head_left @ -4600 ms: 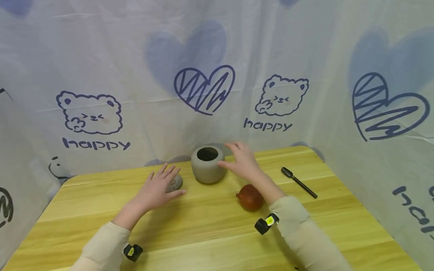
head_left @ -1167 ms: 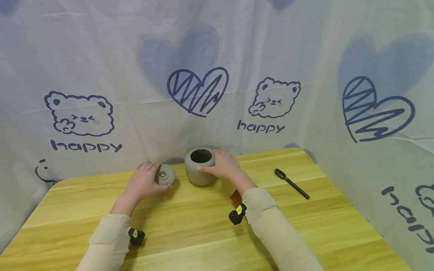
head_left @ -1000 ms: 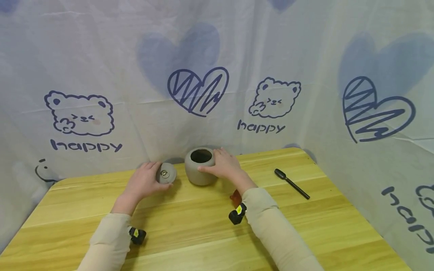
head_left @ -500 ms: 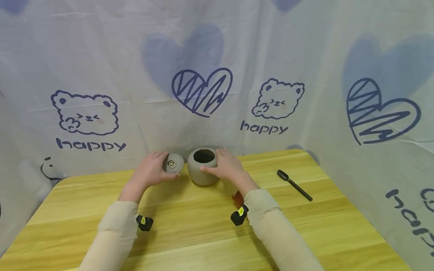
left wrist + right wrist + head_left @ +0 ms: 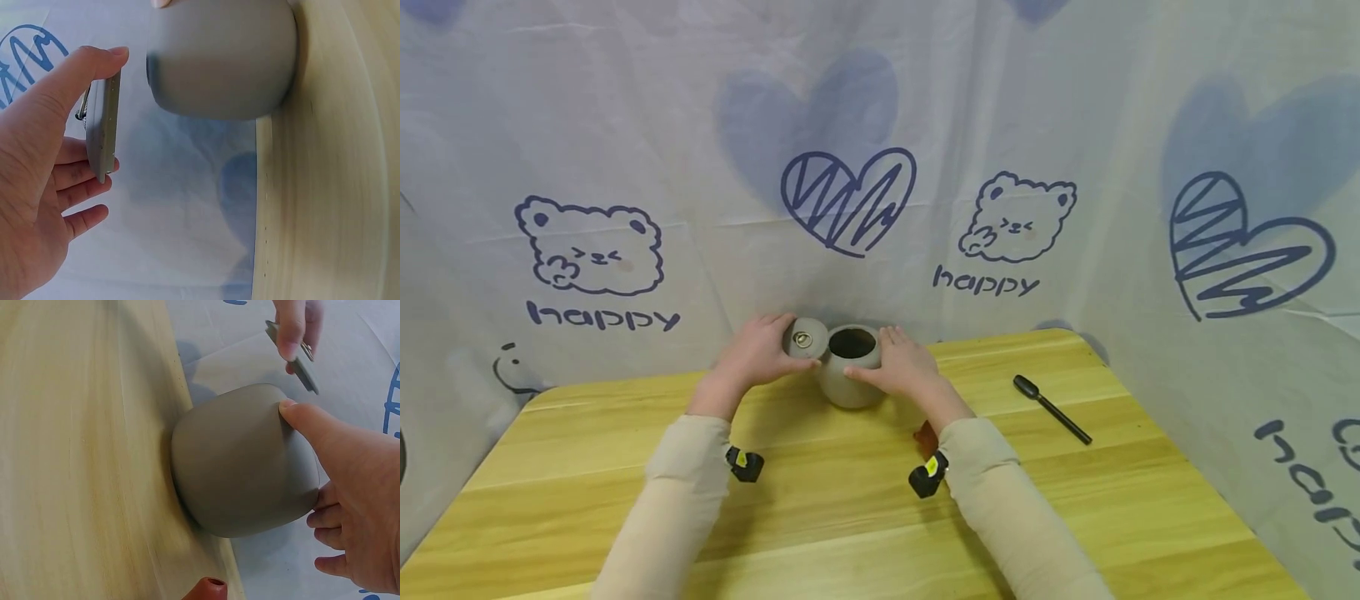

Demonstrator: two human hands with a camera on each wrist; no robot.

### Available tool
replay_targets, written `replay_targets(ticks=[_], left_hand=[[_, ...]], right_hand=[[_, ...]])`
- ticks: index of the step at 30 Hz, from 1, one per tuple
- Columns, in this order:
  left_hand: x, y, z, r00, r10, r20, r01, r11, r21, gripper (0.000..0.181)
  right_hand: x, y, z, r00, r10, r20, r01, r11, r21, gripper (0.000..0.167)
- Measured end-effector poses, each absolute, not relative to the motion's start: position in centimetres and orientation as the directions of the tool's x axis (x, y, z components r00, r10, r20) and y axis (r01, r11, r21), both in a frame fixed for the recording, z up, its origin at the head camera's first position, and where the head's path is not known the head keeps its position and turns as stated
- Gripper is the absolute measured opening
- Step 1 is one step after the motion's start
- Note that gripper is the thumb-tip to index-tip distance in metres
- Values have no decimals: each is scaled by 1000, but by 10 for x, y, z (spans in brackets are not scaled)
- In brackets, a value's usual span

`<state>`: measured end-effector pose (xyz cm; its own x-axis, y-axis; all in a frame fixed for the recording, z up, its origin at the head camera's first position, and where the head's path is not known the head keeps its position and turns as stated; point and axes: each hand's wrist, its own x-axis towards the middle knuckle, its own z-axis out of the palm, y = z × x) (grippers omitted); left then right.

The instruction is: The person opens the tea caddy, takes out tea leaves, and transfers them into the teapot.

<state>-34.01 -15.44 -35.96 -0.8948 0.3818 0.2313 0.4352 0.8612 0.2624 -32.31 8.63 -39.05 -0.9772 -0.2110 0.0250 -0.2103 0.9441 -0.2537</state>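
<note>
In the head view a round grey jar stands upright at the table's back edge, its dark mouth uncovered. My right hand grips it from the right, thumb on the near side of the rim and fingers round the far side. My left hand holds a flat grey lid with a small metal ring on top, pinched at its edge between thumb and fingers. The lid is raised just left of the jar's mouth. In the left wrist view a gap separates the lid from the jar.
A reddish-brown rounded object lies partly hidden behind the right wrist. Farther right on the wooden table is a black stick-like tool with a thicker end. A printed cloth hangs right behind the jar.
Earlier my left hand hovered over the lid and my right hand was beside the jar. Both took hold; the lid has since risen and moved right towards the jar, which stays put.
</note>
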Motion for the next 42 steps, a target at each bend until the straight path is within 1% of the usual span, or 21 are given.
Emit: replay_targets(ticks=[6,12,21,30,42], left_hand=[[-344,-140,-360,-883,378,277,444,864,237,91],[-349,-128,-364,-879,357,317,425,888,177,92],[-353,-109,-369,-904,320,283,381,903,198,93],[-354,-96,-369,-918,307,252,366,899,239,94],[-354,-85,-367,-924,316,215,361,904,227,94]], right_hand=[[-321,87,-389,-977,-212,30,-212,945,-249,104],[-322,87,-389,-978,-208,34,-209,944,-256,104],[-326,87,-395,-981,-193,34,-196,948,-249,105],[-323,86,-391,-980,-198,21,-197,948,-252,105],[-323,85,-391,-982,-188,27,-188,944,-272,106]])
